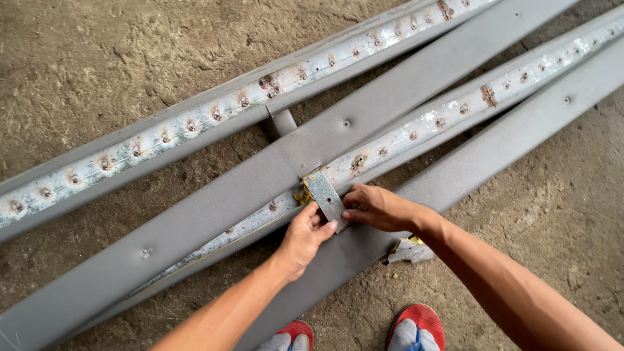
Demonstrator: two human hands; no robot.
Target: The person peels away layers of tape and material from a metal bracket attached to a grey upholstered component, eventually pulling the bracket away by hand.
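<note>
Both my hands grip a short flat grey metal strip [323, 194] that stands across a long bare metal rail [416, 133] with rusty rivet spots. My left hand [304, 236] pinches the strip's near end from the left. My right hand [377, 208] holds that same end from the right, fingers curled. Yellowish glue residue [302, 195] shows beside the strip's far end. Grey padded panels [364, 123] lie along both sides of the rail.
A second riveted rail with grey padding [195, 123] runs diagonally at the upper left. A torn scrap with yellow bits [409, 250] lies under my right wrist. My feet in red sandals [416, 328] stand on the rough concrete floor [97, 58].
</note>
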